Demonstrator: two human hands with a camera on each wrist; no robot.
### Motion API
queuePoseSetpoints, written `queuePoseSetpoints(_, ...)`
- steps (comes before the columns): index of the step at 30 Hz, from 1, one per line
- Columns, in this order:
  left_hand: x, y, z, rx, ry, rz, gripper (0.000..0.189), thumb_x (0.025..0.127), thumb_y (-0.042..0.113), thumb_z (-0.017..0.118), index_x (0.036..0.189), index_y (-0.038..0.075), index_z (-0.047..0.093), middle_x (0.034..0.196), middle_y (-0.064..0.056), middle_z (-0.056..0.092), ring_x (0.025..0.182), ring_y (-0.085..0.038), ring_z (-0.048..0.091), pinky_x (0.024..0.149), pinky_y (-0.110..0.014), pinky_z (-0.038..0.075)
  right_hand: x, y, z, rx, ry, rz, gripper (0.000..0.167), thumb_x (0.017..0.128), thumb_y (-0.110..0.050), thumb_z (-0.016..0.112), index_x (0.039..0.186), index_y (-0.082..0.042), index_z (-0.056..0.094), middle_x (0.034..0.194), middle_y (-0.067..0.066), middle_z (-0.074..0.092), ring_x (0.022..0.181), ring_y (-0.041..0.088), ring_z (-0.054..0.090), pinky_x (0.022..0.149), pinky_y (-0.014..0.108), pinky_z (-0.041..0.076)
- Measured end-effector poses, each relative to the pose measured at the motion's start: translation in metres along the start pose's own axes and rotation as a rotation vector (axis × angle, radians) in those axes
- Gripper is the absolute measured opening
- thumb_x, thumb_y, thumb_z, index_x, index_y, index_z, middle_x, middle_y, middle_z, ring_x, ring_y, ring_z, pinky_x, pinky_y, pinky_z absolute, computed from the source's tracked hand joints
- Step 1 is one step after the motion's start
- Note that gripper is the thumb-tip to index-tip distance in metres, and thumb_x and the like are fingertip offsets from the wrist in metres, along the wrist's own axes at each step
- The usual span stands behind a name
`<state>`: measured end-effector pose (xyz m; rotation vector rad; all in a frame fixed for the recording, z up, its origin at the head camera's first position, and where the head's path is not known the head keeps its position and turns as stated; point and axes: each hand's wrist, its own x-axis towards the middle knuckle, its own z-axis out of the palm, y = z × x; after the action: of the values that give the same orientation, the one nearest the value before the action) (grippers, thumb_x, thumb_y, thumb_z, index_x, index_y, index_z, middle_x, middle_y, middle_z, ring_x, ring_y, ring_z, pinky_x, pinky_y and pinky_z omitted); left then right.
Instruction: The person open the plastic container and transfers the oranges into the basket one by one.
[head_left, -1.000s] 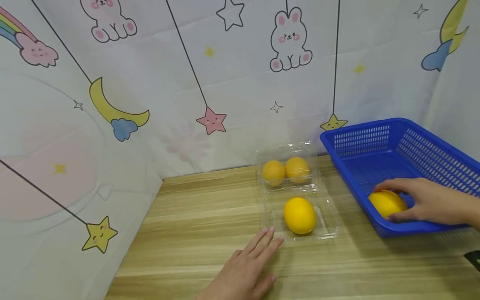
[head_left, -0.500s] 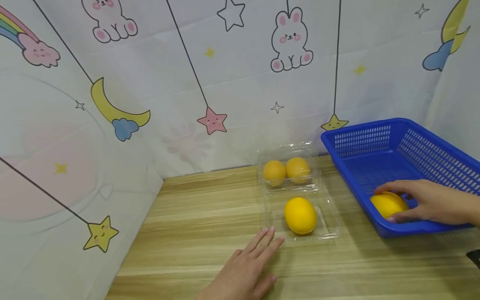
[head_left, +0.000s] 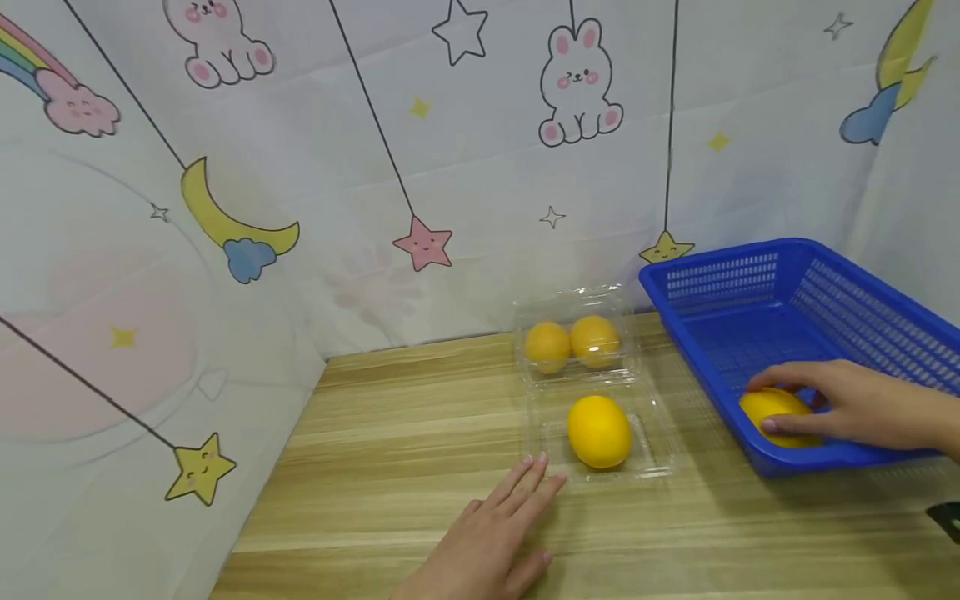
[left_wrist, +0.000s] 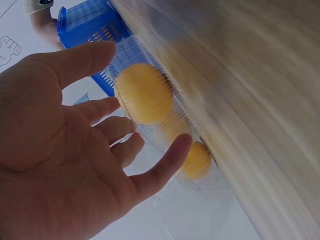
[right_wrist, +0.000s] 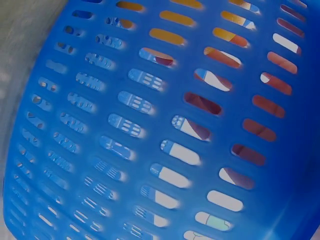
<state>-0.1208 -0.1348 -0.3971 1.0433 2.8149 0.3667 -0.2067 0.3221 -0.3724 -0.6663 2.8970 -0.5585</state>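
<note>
Just inside blue basket (head_left: 750,337), right hand (head_left: 851,406) gripping yellow fruit (head_left: 769,404) near rim, left hand (head_left: 486,533) unclenched, tabletop (head_left: 397,433) stretching leftward

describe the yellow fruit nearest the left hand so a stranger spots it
Find the blue basket on the wooden table, then the clear plastic packaging to its left. The yellow fruit sits in the packaging's near part, alone, brighter yellow than the two orange fruits behind it.

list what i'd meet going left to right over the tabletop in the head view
Left hand, large yellow fruit in the clear container, blue basket with the right hand holding the other yellow fruit inside it.
</note>
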Motion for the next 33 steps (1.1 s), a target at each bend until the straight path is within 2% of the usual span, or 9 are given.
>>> queuePoseSetpoints(10, 0.0, -0.001, 0.0, -0.01, -0.002, -0.001, 0.079, 0.103, 0.035, 0.069, 0.17, 0.025, 0.027, 0.178, -0.002, 0.02, 0.163, -0.019, 0.023, 0.096, -0.063, 0.055, -0.001, 0.001, 0.002, -0.01, 0.054, -0.011, 0.047, 0.101, -0.038, 0.073, 0.138, -0.01, 0.068, 0.128, -0.001, 0.073, 0.106, 0.024, 0.071, 0.077, 0.028, 0.057)
queuePoseSetpoints(18, -0.001, 0.0, 0.001, -0.001, 0.011, 0.016, 0.078, 0.103, 0.034, 0.069, 0.169, 0.023, 0.029, 0.177, -0.004, 0.022, 0.162, -0.021, 0.025, 0.095, -0.059, 0.057, -0.003, 0.001, 0.002, -0.034, 0.107, -0.015, 0.04, 0.101, -0.036, 0.074, 0.133, -0.013, 0.071, 0.125, -0.001, 0.074, 0.104, 0.023, 0.071, 0.074, 0.03, 0.056)
queuePoseSetpoints(22, 0.001, 0.0, 0.004, -0.008, 0.002, 0.013, 0.078, 0.103, 0.035, 0.069, 0.169, 0.024, 0.028, 0.177, -0.003, 0.022, 0.162, -0.02, 0.024, 0.096, -0.057, 0.056, -0.002, -0.001, 0.002, -0.058, 0.152, 0.004, 0.037, 0.1, -0.035, 0.075, 0.127, -0.01, 0.073, 0.121, 0.004, 0.076, 0.105, 0.03, 0.072, 0.077, 0.043, 0.06)
queuePoseSetpoints(25, 0.001, 0.0, 0.005, -0.012, 0.001, 0.009, 0.079, 0.103, 0.035, 0.069, 0.17, 0.025, 0.027, 0.177, -0.002, 0.021, 0.163, -0.018, 0.023, 0.097, -0.055, 0.056, -0.001, -0.005, 0.001, -0.09, 0.221, 0.025, 0.035, 0.1, -0.032, 0.075, 0.124, -0.006, 0.074, 0.119, 0.01, 0.076, 0.105, 0.035, 0.072, 0.081, 0.055, 0.06)
queuePoseSetpoints(30, 0.001, -0.001, 0.004, -0.002, 0.002, 0.012, 0.08, 0.103, 0.036, 0.069, 0.17, 0.025, 0.026, 0.178, -0.002, 0.02, 0.163, -0.019, 0.023, 0.097, -0.056, 0.056, 0.005, -0.021, -0.003, -0.11, 0.319, 0.066, 0.042, 0.105, -0.033, 0.069, 0.133, -0.002, 0.069, 0.128, 0.024, 0.07, 0.112, 0.046, 0.067, 0.086, 0.065, 0.054)
queuePoseSetpoints(33, 0.0, -0.002, 0.003, -0.001, -0.001, 0.004, 0.081, 0.104, 0.036, 0.069, 0.171, 0.026, 0.024, 0.178, -0.001, 0.018, 0.163, -0.019, 0.022, 0.097, -0.06, 0.056, 0.01, -0.033, -0.003, -0.059, 0.352, 0.07, 0.047, 0.106, -0.036, 0.067, 0.139, -0.003, 0.065, 0.134, 0.027, 0.066, 0.118, 0.049, 0.064, 0.089, 0.068, 0.052)
